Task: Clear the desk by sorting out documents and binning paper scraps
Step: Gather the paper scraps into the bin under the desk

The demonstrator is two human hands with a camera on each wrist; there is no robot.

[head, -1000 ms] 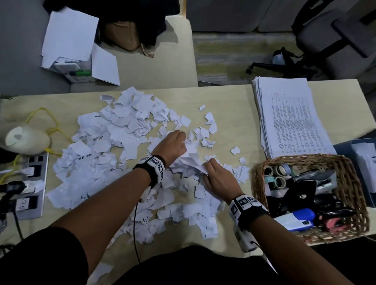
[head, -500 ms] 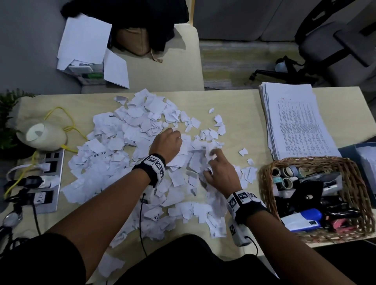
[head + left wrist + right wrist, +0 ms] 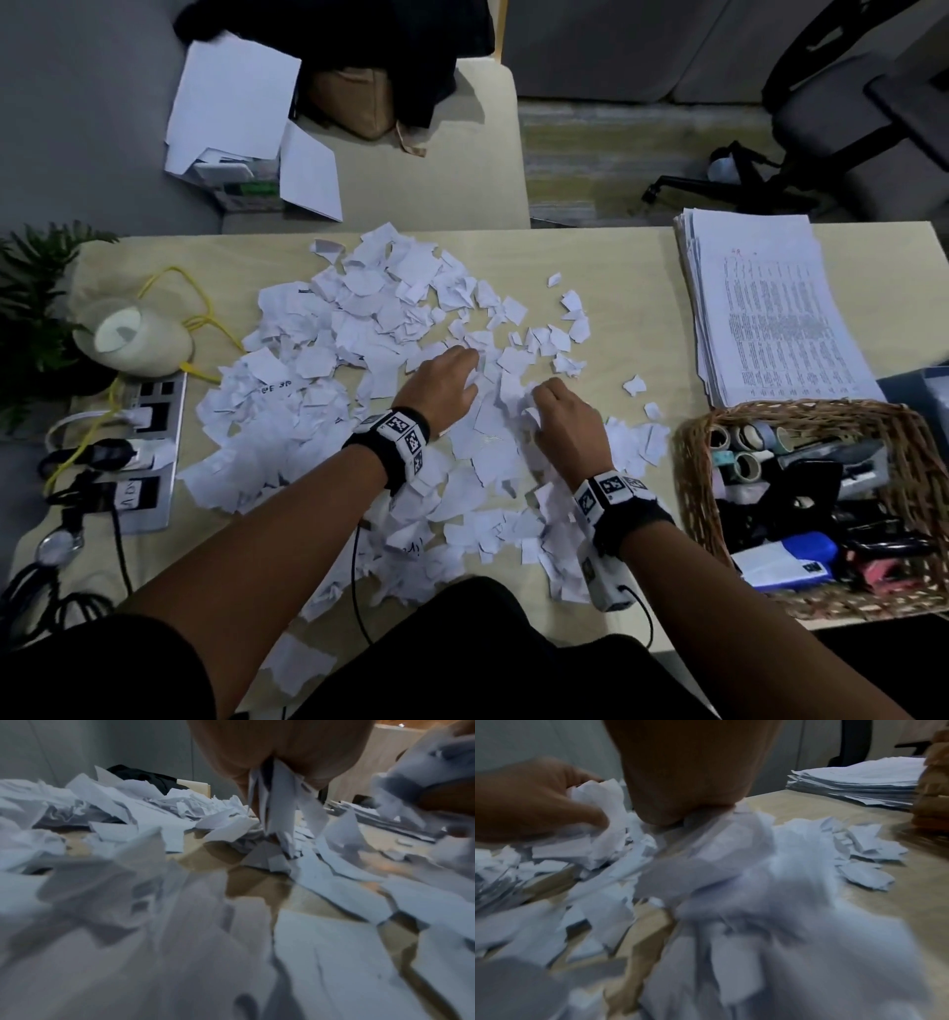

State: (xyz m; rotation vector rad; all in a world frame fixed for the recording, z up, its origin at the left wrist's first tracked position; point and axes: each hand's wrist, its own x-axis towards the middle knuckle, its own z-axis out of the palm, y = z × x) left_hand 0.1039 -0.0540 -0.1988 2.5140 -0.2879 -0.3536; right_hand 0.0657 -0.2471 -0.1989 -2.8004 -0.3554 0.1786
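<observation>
A wide heap of torn white paper scraps covers the middle of the light wooden desk. My left hand sits in the heap's centre, its fingers curled round a bunch of scraps. Just to its right, my right hand also grips a wad of scraps with curled fingers. The left hand with its scraps shows in the right wrist view too. A neat stack of printed documents lies at the desk's far right, also visible as the documents.
A wicker basket of tape rolls and stationery stands right of the heap. At the left are a power strip, yellow cable, white lamp and a plant. Loose sheets lie beyond the desk.
Both hands have shifted a little farther into the heap and closed together, bunching scraps between them. The head view has moved back, showing more of the desk's left side.
</observation>
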